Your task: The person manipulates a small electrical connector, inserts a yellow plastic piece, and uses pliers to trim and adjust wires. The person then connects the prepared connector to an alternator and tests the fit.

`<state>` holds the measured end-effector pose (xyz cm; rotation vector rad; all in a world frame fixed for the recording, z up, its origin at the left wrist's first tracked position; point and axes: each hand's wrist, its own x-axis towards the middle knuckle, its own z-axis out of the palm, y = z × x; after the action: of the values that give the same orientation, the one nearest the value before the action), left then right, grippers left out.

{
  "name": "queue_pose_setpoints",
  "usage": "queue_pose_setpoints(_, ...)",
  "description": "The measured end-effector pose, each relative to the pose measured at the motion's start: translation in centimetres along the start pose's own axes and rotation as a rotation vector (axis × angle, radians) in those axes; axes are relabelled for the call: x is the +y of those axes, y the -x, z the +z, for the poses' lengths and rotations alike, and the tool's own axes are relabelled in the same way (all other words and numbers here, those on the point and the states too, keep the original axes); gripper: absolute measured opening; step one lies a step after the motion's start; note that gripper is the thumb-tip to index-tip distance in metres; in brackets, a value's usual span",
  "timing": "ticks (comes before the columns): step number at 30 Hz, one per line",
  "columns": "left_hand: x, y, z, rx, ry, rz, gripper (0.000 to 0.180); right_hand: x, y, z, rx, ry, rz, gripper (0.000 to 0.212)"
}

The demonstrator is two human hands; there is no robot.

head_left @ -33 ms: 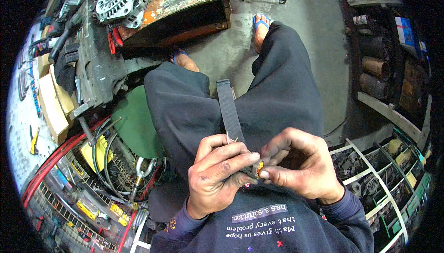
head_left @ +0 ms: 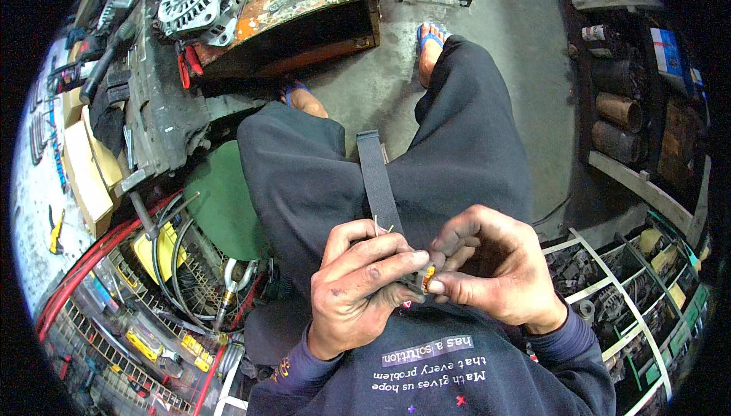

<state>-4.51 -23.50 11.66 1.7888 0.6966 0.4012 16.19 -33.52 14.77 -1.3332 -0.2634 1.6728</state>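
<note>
In front of my belly, my left hand (head_left: 364,283) is closed round a small electrical connector (head_left: 420,280), dull grey with an orange-yellow end. Short thin wires (head_left: 383,227) stick up from between my left fingers. My right hand (head_left: 491,271) meets it from the other side, fingers curled. Its thumb presses against the orange-yellow piece (head_left: 429,276), and its index finger bends over just above. Most of the connector's body is hidden behind my left fingers.
An alternator (head_left: 199,3) and red-handled pliers (head_left: 188,66) lie around the paint-stained wooden box (head_left: 304,1) ahead. To the left are a green stool seat (head_left: 228,199), cables and wire racks (head_left: 114,325) of parts. Metal shelving (head_left: 609,286) holding parts stands at right.
My right index finger and knuckles have risen very slightly. The left hand and the connector stay where they were.
</note>
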Motion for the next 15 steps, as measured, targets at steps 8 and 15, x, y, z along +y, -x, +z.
queue_pose_setpoints(8, 0.0, 0.0, 0.7, 0.062, 0.022, -0.186, 0.042, 0.3, -1.0, 0.1, 0.011, -0.179, -0.016, 0.037)
queue_pose_setpoints(15, 1.6, -0.6, 0.1, 0.036, 0.359, -0.359, 0.039, 0.8, -1.0, 0.1, 0.055, -0.175, 0.022, 0.04)
